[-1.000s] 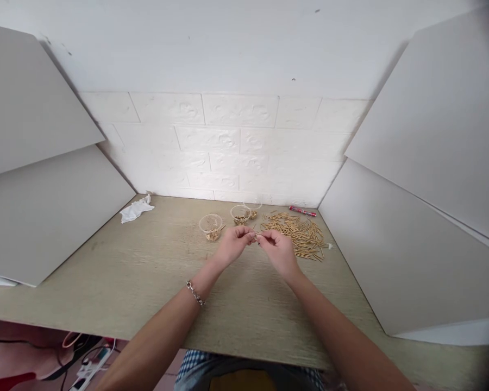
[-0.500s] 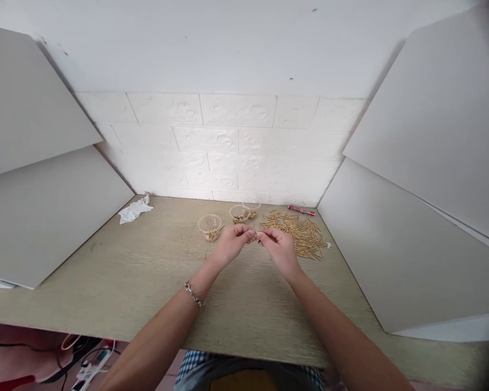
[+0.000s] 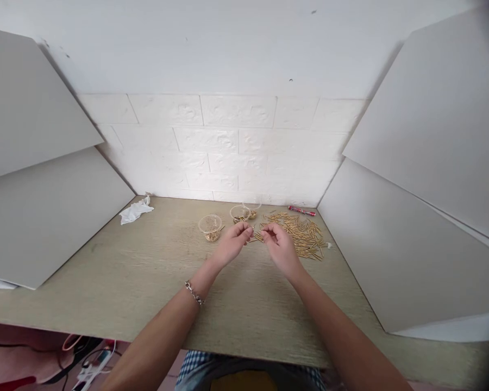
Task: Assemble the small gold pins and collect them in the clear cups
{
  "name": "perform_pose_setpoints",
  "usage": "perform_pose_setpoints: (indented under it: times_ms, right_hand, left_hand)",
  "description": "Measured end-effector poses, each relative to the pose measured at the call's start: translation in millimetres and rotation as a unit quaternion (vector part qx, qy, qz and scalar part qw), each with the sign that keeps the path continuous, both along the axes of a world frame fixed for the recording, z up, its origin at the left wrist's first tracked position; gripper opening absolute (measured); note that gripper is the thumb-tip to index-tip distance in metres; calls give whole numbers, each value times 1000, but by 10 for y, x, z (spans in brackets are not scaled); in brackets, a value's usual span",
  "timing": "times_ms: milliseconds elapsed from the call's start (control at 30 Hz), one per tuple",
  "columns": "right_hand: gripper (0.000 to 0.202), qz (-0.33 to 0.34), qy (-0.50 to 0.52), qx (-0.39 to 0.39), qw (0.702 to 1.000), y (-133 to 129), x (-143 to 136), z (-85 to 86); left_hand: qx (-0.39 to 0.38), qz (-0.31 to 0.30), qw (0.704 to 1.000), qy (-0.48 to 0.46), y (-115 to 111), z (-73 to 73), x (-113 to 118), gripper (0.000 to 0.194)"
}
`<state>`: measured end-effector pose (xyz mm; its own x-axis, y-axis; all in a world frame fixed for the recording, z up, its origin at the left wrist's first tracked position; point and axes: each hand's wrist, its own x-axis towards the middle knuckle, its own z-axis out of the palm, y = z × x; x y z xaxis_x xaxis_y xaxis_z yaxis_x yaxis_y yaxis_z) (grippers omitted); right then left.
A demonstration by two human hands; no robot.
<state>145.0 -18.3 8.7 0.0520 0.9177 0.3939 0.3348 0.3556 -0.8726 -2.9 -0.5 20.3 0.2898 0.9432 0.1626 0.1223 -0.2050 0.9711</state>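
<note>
The left hand [image 3: 233, 242] curls inward, thumb close to forefinger; I cannot tell whether its grip is pressed together or pinching something tiny. Just apart, the right hand [image 3: 282, 248] mirrors it, fingers bent, its grip equally unclear. Both reach forward above the table [image 3: 155, 263]. Golden rods [image 3: 307, 234] lie just beyond the right hand, clear cups [image 3: 210, 229] beyond the left.

It looks like a makeshift workshop booth: gold-coloured rods [image 3: 307, 239] lie massed on the bench [image 3: 155, 260], clear tubs [image 3: 210, 224] of small golden pieces [image 3: 212, 237] stand toward its back, pale panels [image 3: 44, 217] flank it, a white brick-patterned wall [image 3: 236, 111] rises behind it, and a power strip [image 3: 90, 374] lies below its near edge.
</note>
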Motion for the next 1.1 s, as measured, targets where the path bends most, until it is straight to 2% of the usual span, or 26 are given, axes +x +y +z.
perform_pose_setpoints:
  times_ms: [133,367,567,867,1100]
  right_hand:
    - [20,-24,25,-2,999,8,19,2]
    - [17,-51,-69,83,993,-21,17,10]
    - [17,-65,-81,103,989,-20,11,-3]
    - [15,-57,-115,126,984,-10,23,-21]
    - [18,-32,-200,169,965,12,49,-71]
  left_hand:
    - [-12,-21,1000,18,54,-48,-8,26]
    - [-12,-17,999,31,38,-39,-6,25]
    - [-3,-17,999,39,16,-15,-3,25]
    - [15,3,996,82,12,-14,-6,24]
    - [73,31,983,164,12,-27,-9,22]
